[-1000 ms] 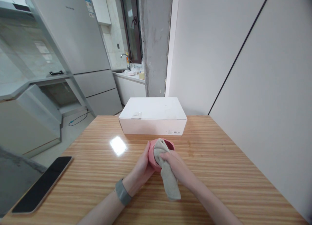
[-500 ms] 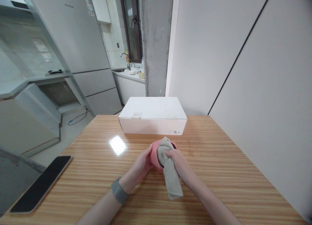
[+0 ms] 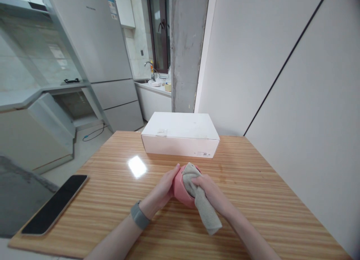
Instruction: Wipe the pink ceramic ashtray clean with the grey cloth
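Observation:
A pink bowl-like container [image 3: 182,192] is tilted above the wooden table, its opening turned toward the right. My left hand [image 3: 165,185] is closed around its left side, and a grey band circles that wrist. In my right hand [image 3: 209,190] is a grey cloth [image 3: 206,211], bunched up at the container's opening. One end of the cloth hangs down toward me past the rim. The cloth and my right hand hide most of the container's inside.
Just beyond my hands a white cardboard box [image 3: 180,145] lies on the wooden table [image 3: 267,207]. A dark flat phone-like slab [image 3: 56,205] rests near the left edge. A white wall [image 3: 315,102] borders the right side; a fridge [image 3: 92,38] stands behind.
The container has tipped further, with its opening turned more to the right. The cloth's hanging end has swung to the right. My view has shifted slightly left.

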The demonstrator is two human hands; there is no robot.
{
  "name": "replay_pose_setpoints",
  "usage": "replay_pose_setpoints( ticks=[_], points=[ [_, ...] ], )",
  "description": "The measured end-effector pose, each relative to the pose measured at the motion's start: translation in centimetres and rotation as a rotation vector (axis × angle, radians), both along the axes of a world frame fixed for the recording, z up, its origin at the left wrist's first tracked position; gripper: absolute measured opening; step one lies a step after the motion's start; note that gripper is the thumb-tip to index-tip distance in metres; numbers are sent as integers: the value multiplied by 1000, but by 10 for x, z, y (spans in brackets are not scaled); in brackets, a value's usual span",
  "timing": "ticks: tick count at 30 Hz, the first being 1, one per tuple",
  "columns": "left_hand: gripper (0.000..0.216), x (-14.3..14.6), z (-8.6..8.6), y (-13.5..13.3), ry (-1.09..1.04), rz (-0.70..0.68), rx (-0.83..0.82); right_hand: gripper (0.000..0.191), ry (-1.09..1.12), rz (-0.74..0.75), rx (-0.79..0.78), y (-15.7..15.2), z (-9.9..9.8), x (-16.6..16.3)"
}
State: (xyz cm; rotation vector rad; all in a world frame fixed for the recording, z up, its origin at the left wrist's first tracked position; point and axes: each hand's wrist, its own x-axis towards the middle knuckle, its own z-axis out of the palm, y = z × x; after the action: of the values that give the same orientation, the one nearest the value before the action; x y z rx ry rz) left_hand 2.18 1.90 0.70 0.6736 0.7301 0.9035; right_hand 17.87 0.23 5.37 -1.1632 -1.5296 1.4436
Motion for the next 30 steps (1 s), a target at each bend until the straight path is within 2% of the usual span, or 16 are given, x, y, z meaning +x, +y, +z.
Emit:
replay_pose_setpoints(
  ticks=[5,9,11,15,19,23,30],
  points=[
    [45,3,-4,-2,74,176,25,20,12,-69,-36,1,2,-1],
    [37,7,-7,-5,19,258,35,19,23,-172,-72,4,-3,-1],
    [33,10,-6,-7,-62,242,47,18,70,-199,-100,5,-4,-2],
    [34,13,-2,-10,-281,101,24,17,146,-203,-98,4,0,-3],
    [41,15,3,-10,-381,64,-57,18,95,-188,-45,2,4,-3],
    [62,17,3,-8,-393,6,-54,23,40,-159,-17,0,1,-3],
    [59,13,-2,-8,-257,46,1,24,81,-194,-27,-1,0,-4]
  ],
)
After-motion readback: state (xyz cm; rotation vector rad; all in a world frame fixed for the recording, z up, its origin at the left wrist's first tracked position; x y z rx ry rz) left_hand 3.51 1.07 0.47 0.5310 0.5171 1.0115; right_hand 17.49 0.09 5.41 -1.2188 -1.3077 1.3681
